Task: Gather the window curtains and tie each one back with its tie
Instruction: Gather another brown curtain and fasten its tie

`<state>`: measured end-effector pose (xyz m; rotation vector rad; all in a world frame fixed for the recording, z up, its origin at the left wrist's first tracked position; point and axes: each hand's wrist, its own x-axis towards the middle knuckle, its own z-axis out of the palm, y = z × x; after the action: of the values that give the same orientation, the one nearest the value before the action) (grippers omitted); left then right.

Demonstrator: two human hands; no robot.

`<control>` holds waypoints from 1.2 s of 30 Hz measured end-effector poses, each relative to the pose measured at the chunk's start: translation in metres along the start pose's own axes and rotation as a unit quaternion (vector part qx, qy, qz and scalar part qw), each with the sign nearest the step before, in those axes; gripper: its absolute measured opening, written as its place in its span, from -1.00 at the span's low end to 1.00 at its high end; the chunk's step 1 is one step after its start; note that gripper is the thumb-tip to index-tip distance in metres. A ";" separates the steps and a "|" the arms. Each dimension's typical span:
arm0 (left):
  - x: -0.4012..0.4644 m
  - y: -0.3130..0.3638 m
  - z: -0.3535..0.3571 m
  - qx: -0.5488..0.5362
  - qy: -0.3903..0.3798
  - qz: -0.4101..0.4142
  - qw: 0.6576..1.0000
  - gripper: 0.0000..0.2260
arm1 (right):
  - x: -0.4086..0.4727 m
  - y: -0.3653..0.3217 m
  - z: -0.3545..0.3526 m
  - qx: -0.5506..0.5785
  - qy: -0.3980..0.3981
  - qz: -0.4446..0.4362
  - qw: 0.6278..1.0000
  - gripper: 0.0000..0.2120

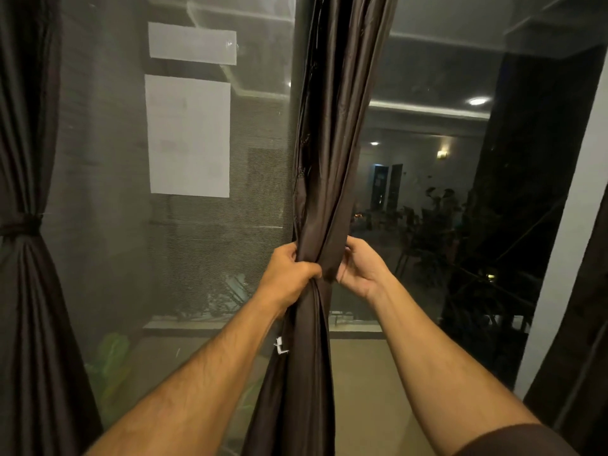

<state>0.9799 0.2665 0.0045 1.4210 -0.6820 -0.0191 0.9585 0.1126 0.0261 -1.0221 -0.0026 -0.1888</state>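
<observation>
A dark brown curtain hangs gathered into a narrow bunch down the middle of the window. My left hand grips the bunch from the left, fingers curled round the folds. My right hand holds it from the right at the same height, fingers reaching behind the cloth. Whether a tie lies between the hands cannot be made out. A small white tag shows on the curtain below my left hand. At the far left a second dark curtain hangs gathered, with a dark tie bound round its waist.
Behind the curtains is a window with a mesh screen on the left and dark glass on the right. Two white sheets are stuck on the left pane. More dark curtain hangs at the right edge by a white wall.
</observation>
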 end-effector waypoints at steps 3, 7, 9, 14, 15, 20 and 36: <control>0.001 0.006 -0.001 0.001 0.004 -0.021 1.000 -0.78 | -0.004 -0.001 -0.003 -0.019 0.001 -0.021 1.000 -0.73; 0.000 0.010 0.000 0.027 -0.004 -0.025 0.999 -0.82 | -0.010 -0.004 -0.002 -0.056 0.049 -0.062 0.995 -0.74; 0.001 0.011 -0.002 0.048 -0.011 -0.018 0.999 -0.78 | -0.013 -0.005 -0.005 -0.089 0.090 -0.093 0.988 -0.78; 0.006 0.005 -0.013 0.196 -0.007 0.030 0.980 -0.77 | -0.030 0.002 -0.026 -0.196 0.169 -0.179 0.949 -0.92; 0.006 0.003 -0.015 0.233 0.001 0.043 0.972 -0.77 | -0.035 0.004 -0.029 -0.227 0.181 -0.200 0.936 -0.93; 0.004 -0.006 -0.016 0.329 0.055 0.061 0.941 -0.68 | -0.061 0.018 -0.021 -0.303 0.109 -0.263 0.909 -0.97; -0.017 -0.014 -0.026 -0.212 0.051 -0.134 0.967 -0.88 | -0.057 0.047 0.005 -0.412 0.043 -0.242 0.877 -0.84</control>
<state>0.9833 0.2943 -0.0151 1.0814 -0.3675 -0.2873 0.9104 0.1496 -0.0162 -1.8607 -0.1069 -0.7378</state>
